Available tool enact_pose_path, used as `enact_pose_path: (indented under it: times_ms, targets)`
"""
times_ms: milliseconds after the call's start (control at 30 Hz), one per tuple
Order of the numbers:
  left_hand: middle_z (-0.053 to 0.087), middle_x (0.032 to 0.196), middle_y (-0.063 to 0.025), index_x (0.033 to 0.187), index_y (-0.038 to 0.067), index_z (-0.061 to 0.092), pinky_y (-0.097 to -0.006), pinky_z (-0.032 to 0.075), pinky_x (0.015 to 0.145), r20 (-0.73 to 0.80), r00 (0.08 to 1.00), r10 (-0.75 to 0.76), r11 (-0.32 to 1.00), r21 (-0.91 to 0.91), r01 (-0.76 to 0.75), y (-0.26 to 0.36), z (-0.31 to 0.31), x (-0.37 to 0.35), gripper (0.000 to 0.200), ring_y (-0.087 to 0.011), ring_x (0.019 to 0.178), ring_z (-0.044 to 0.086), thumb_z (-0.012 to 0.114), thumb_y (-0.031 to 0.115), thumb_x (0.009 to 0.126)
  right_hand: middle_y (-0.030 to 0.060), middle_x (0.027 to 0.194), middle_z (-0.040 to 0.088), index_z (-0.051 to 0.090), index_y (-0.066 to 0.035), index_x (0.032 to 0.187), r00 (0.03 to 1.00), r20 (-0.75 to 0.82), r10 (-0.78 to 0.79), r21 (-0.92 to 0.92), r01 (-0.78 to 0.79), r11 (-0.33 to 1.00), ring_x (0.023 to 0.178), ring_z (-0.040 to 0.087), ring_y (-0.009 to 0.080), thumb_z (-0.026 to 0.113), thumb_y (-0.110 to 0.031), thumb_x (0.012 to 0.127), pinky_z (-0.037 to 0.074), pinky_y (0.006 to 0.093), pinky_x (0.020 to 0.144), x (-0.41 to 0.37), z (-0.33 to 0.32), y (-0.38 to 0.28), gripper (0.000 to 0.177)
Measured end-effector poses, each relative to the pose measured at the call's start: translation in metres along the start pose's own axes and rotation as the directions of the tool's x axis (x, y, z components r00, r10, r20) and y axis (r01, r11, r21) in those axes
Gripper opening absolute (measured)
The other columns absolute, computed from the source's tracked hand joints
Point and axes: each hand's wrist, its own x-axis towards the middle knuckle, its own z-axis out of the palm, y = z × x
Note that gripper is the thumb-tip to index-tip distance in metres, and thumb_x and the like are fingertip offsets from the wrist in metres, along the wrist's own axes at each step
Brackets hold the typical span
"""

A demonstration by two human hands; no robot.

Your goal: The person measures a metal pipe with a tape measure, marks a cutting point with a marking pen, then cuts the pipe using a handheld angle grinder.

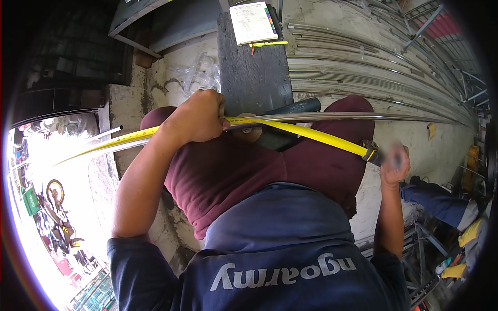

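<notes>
Looking down from head height over a navy shirt and maroon-clad knees, in a workshop with a concrete floor. Glimpsing, at far left, a sunlit street with a parked motorbike [56,205]. Stretching a yellow measuring tape [306,133] from that bright edge rightward across the lap, alongside a thin steel rod [332,116] resting across both knees, apparently so that blade and metal run together for a reading. Clamping the left hand [196,118] shut over tape and rod together above the left knee, knuckles up, seemingly pinning the blade against the metal to stop it sliding. Passing, just beyond that hand, a dark board [254,78] lying on the floor, carrying a notebook [251,22] with coloured pens along its edge and a yellow marker [267,44] just below it, set within reach, likely for noting figures. Showing a dark pipe [293,108] poking out under the rod between the knees. Drawing the tape down and right, away from the rod, to a dark fitting at its end. Curling the right hand [394,167] closed around that end past the right knee, too blurred for telling which part sits in the fingers, yet pulling taut, judging by the blade's straight line. Ending, at upper right, with a stack of long metal strips [363,67] on the floor, well apart from both hands.
</notes>
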Motion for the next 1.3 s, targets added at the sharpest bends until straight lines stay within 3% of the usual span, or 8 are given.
enact_pose_path:
  times_ms: [233,367,467,633,867,967,1100,1300]
  targets:
    - [0.077,0.104,-0.0285,0.096,-0.003,0.071,-0.0523,0.058,0.096,-0.004,1.000,-0.013,1.000,-0.004,0.013,0.002,0.001,-0.002,0.023,-0.0476,0.109,0.075,0.087,0.011,0.089,0.0189,0.091,0.075,0.071,0.000,0.117,0.946,0.245,-0.213,-0.168,0.258,0.951,0.072,0.071,0.0367,0.088,-0.003,0.094,0.059,0.0433,0.066,0.045,-0.011,-0.004,0.029]
    - [0.077,0.104,-0.0294,0.096,-0.003,0.071,-0.0524,0.058,0.095,-0.007,1.000,0.004,1.000,-0.003,-0.004,0.000,0.002,0.000,0.022,-0.0474,0.108,0.075,0.087,0.010,0.089,0.0130,0.087,0.076,0.074,-0.002,0.115,0.976,0.212,0.048,-0.245,0.006,0.970,0.074,0.073,0.0270,0.087,-0.007,0.098,0.059,0.0359,0.072,0.058,0.002,0.009,0.022]
    - [0.076,0.104,-0.0297,0.095,-0.003,0.070,-0.0524,0.058,0.093,-0.018,1.000,-0.007,1.000,0.001,0.007,0.003,0.003,-0.002,0.022,-0.0473,0.107,0.075,0.087,0.010,0.089,0.0080,0.085,0.076,0.074,-0.002,0.116,0.811,0.326,0.487,0.079,-0.536,0.840,0.078,0.072,0.0166,0.081,-0.015,0.104,0.056,0.0302,0.074,0.049,0.003,0.029,0.019]
    - [0.076,0.103,-0.0292,0.095,-0.004,0.069,-0.0522,0.057,0.092,0.010,1.000,-0.029,0.999,-0.017,0.030,0.008,-0.003,-0.005,0.024,-0.0474,0.106,0.075,0.087,0.010,0.089,0.0022,0.096,0.076,0.075,-0.003,0.123,0.831,0.508,0.225,0.059,-0.294,0.954,0.073,0.058,0.0096,0.096,-0.035,0.088,0.040,0.0268,0.062,0.072,0.000,-0.008,0.051]
    - [0.076,0.103,-0.0286,0.099,-0.004,0.070,-0.0525,0.057,0.091,0.007,1.000,-0.015,1.000,-0.008,0.015,0.005,0.001,-0.001,0.025,-0.0474,0.105,0.075,0.088,0.011,0.089,0.0047,0.102,0.069,0.058,-0.008,0.157,0.803,0.465,0.372,0.063,-0.450,0.891,0.085,0.058,0.0107,0.083,-0.037,0.102,0.047,0.0244,0.075,0.071,0.003,-0.022,0.067]
    - [0.076,0.100,-0.0288,0.099,-0.005,0.071,-0.0524,0.057,0.090,0.005,1.000,-0.030,0.999,-0.015,0.031,0.005,0.002,0.001,0.025,-0.0472,0.102,0.075,0.088,0.011,0.089,0.0068,0.111,0.067,0.044,-0.008,0.168,0.781,0.352,0.515,0.138,-0.588,0.797,0.092,0.058,0.0113,0.065,-0.032,0.115,0.049,0.0253,0.082,0.078,0.012,-0.035,0.062]
    - [0.075,0.095,-0.0288,0.098,-0.005,0.071,-0.0510,0.057,0.087,-0.041,0.998,-0.049,0.999,0.003,0.050,0.009,0.004,-0.002,0.024,-0.0462,0.097,0.076,0.087,0.010,0.089,0.0139,0.115,0.071,0.060,-0.001,0.157,0.790,0.363,0.494,0.196,-0.583,0.788,0.093,0.064,0.0161,0.049,-0.015,0.120,0.054,0.0313,0.089,0.089,0.018,-0.063,0.040]
    - [0.075,0.097,-0.0293,0.097,-0.005,0.071,-0.0515,0.058,0.090,-0.033,0.996,-0.083,0.997,0.002,0.083,0.010,0.004,-0.002,0.025,-0.0476,0.100,0.075,0.086,0.012,0.089,0.0215,0.119,0.079,0.072,0.004,0.137,0.862,0.428,0.271,0.796,-0.502,0.338,0.111,0.077,0.0297,0.066,0.005,0.106,0.061,0.0410,0.101,0.116,0.065,-0.117,0.031]
